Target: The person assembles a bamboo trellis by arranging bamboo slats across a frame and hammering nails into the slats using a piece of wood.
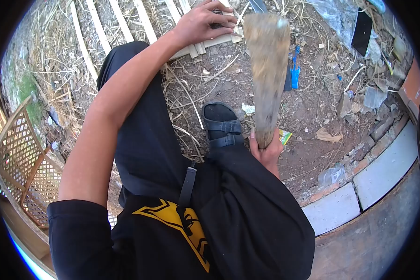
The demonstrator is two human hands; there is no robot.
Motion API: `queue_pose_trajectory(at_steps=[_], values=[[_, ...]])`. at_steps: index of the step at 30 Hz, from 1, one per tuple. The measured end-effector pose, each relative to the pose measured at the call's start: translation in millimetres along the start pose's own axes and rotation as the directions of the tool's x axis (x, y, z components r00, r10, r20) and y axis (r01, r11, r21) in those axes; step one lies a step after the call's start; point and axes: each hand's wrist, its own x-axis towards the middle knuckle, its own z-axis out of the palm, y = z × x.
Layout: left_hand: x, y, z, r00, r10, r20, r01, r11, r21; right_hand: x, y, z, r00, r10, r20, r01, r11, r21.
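Note:
My right hand (267,151) grips the narrow end of a wooden mallet (266,70). It looks like a rough, club-shaped piece of wood, with its thick head raised toward the top and blurred by motion. My left hand (205,22) is at the top, over the end of a frame of pale wooden slats (119,21). Its fingers are bent and apart, with the tips at or just above the slats; I cannot tell if they touch. Beside the mallet's head, a flat grey strip (257,5) shows at the upper edge.
Below is bare soil with dry stalks, blue plastic scraps (295,70) and clear plastic (331,11). My sandalled foot (221,123) stands near the mallet. A tiled edge (333,210) curves along the lower right. A lattice panel (21,161) leans at the left.

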Motion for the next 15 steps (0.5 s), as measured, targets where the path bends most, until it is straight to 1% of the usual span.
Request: queue_pose_trajectory(at_steps=[1,2,3,4,5,6,7,8,9,10,11,13,14,15], values=[[-1.9,-3.1,3.8,1.000,0.004,-0.004,-0.004,1.000,-0.005,0.5,4.8,0.0,0.998,-0.056,-0.011,0.055,0.998,-0.033],[-1.7,-7.1,7.1,0.999,0.010,-0.038,-0.011,1.000,-0.019,3.2,9.5,1.4,0.987,0.108,0.115,-0.084,0.978,-0.191],[0.4,-6.6,7.4,0.997,0.014,-0.072,-0.017,0.999,-0.033,1.3,8.1,-2.1,0.988,0.107,0.109,-0.084,0.977,-0.198],[-1.8,-4.8,6.4,1.000,0.000,-0.021,0.000,0.999,-0.033,-0.3,5.6,-3.9,0.987,0.114,0.117,-0.098,0.986,-0.136],[-1.8,-5.5,6.7,0.996,-0.078,-0.032,0.077,0.997,-0.026,5.2,5.3,0.2,0.986,0.107,0.128,-0.100,0.993,-0.064],[-2.3,-1.8,4.9,0.998,-0.065,-0.024,0.065,0.997,-0.032,3.0,-1.3,0.4,0.999,0.022,0.045,-0.022,1.000,0.013],[-0.7,0.2,1.6,0.999,-0.049,-0.017,0.049,0.998,-0.038,-3.6,-2.0,2.0,0.998,0.035,0.055,-0.036,0.999,0.018],[-4.2,-8.9,7.4,0.999,0.031,-0.030,-0.032,0.998,-0.047,-5.7,-0.4,3.6,1.000,-0.004,0.016,0.004,1.000,0.009],[-4.9,-7.8,8.2,0.999,0.037,-0.034,-0.039,0.998,-0.051,-5.9,1.9,3.3,0.999,-0.048,-0.026,0.048,0.999,-0.009],[-3.9,-6.6,8.0,0.999,0.013,-0.047,-0.015,0.999,-0.049,-3.1,4.5,3.1,0.988,0.115,0.107,-0.099,0.984,-0.147],[-2.3,-5.4,8.4,0.998,-0.013,-0.061,0.010,0.999,-0.043,-1.7,6.5,1.2,0.989,0.110,0.098,-0.094,0.984,-0.153],[5.9,-2.9,0.8,0.997,-0.010,-0.082,0.008,1.000,-0.023,7.3,8.8,4.5,0.986,0.129,0.110,-0.115,0.985,-0.128],[3.9,1.1,-0.5,0.998,-0.020,-0.055,0.018,0.999,-0.038,2.1,6.1,5.1,0.983,0.139,0.120,-0.125,0.985,-0.122],[3.0,6.1,-2.5,0.999,-0.029,-0.030,0.028,0.998,-0.049,1.5,0.8,4.4,0.995,0.075,0.067,-0.070,0.995,-0.069]])
